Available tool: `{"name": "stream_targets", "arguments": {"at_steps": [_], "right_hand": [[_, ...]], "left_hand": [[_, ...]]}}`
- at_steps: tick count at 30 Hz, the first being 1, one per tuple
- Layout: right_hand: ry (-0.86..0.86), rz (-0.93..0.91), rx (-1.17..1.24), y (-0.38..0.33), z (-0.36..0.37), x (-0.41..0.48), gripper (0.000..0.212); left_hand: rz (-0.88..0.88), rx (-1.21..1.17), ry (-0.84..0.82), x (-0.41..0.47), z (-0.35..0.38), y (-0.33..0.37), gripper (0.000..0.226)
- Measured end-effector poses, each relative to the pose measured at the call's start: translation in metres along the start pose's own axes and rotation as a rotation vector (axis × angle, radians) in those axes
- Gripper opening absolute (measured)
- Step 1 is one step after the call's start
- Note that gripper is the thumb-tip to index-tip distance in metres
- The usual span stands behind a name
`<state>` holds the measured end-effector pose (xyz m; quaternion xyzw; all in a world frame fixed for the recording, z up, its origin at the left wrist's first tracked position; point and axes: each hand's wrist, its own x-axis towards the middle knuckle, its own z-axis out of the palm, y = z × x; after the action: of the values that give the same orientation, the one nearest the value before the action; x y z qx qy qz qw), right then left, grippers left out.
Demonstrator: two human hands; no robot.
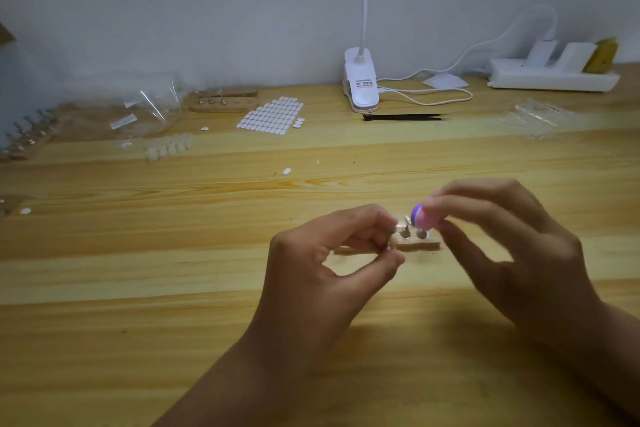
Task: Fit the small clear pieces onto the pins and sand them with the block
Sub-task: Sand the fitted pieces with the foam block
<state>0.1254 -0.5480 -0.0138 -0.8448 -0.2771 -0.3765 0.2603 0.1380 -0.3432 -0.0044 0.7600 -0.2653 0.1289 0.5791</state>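
Observation:
A small wooden pin holder [420, 245] lies on the table in front of me, with metal pins [406, 231] standing in its holes. My left hand [323, 263] pinches one pin at the holder's left end between thumb and fingertips. My right hand [509, 246] grips a small pink and purple sanding block [423, 217] and holds its purple end against the top of a pin. Any clear piece on that pin is too small and bright to make out. A row of clear pieces [169, 148] lies at the back left.
A sheet of white oval stickers [272, 114] and a second wooden pin holder [224, 101] lie further back. Black tweezers [405, 117], a white clip lamp [360, 85] with its cable, a power strip [554, 78] and plastic bags [149, 111] stand along the wall.

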Motion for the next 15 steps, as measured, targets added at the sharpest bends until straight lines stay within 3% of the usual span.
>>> {"name": "stream_targets", "arguments": {"at_steps": [4,8,15], "right_hand": [[0.079,0.052,0.064,-0.001,-0.002,-0.001,0.040],[0.045,-0.079,0.079,-0.012,0.000,-0.005,0.034],[0.061,-0.078,0.071,-0.012,0.000,-0.004,0.027]], "left_hand": [[-0.122,-0.187,-0.011,0.000,0.001,-0.001,0.029],[-0.124,-0.284,-0.045,0.000,0.002,0.000,0.028],[-0.182,-0.410,-0.055,0.001,0.002,0.000,0.021]]}}
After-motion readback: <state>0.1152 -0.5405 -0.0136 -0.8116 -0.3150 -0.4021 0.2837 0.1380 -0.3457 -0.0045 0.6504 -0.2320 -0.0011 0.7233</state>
